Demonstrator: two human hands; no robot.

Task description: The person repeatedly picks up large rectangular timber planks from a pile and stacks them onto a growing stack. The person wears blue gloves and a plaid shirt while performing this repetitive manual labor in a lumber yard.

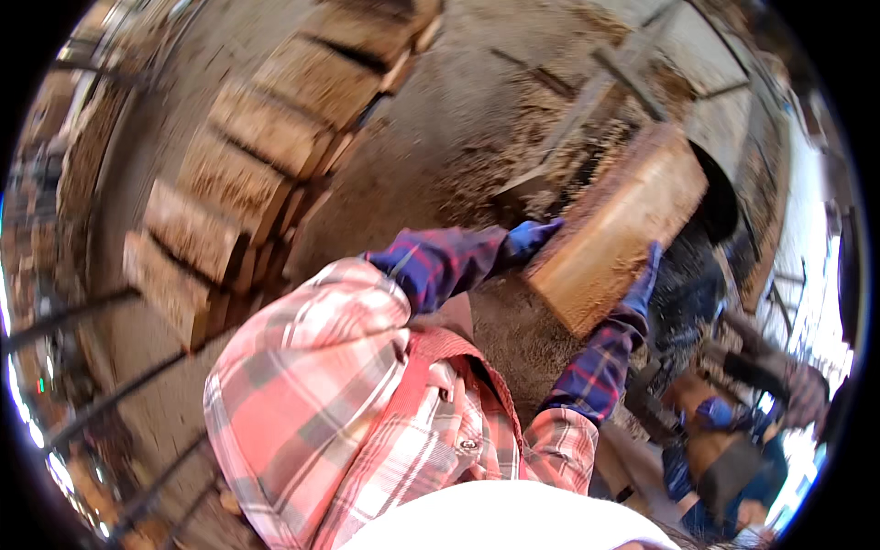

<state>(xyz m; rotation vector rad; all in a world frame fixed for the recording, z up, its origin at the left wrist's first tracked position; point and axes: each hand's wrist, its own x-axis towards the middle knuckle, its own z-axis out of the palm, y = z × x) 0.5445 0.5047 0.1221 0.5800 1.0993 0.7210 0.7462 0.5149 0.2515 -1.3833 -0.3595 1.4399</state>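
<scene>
Left hand: the blue-gloved left hand (pixel 528 240) grips the lower left edge of the block; some of its fingers are hidden. Risk: a smooth glove could slip on dusty wood.
Right hand: the right hand (pixel 643 280), also gloved, presses the opposite side, fingers nearly straight. Risk: with no visible curl under the edge, the hold may fail if pressure eases. Hands on block: two.
Block: the wood block (pixel 625 229) lies slantwise between both hands, its far end beside the dark round part (pixel 717 194). Whether anything supports it from below cannot be told. Risk: a heavy far end could tip and pinch fingers. Held blocks: one; round parts: one.
Sleeves: two dark plaid sleeves (pixel 438 266) reach close to the work. Risk: loose cloth could snag on an edge.
Metal bar: one grey bar (pixel 631 84) stands just beyond the block's far end. Risk: a knock against it could twist the load.
Wood crumbs: crumbs (pixel 478 188) litter the ground; too many to count. Risk: poor footing.
Block row: at least six upper blocks (pixel 271 126) at left; those beneath cannot be counted.
Co-worker: one co-worker (pixel 733 440) at lower right, one blue glove clear. Risk: a swung block could strike them if they come closer.
</scene>
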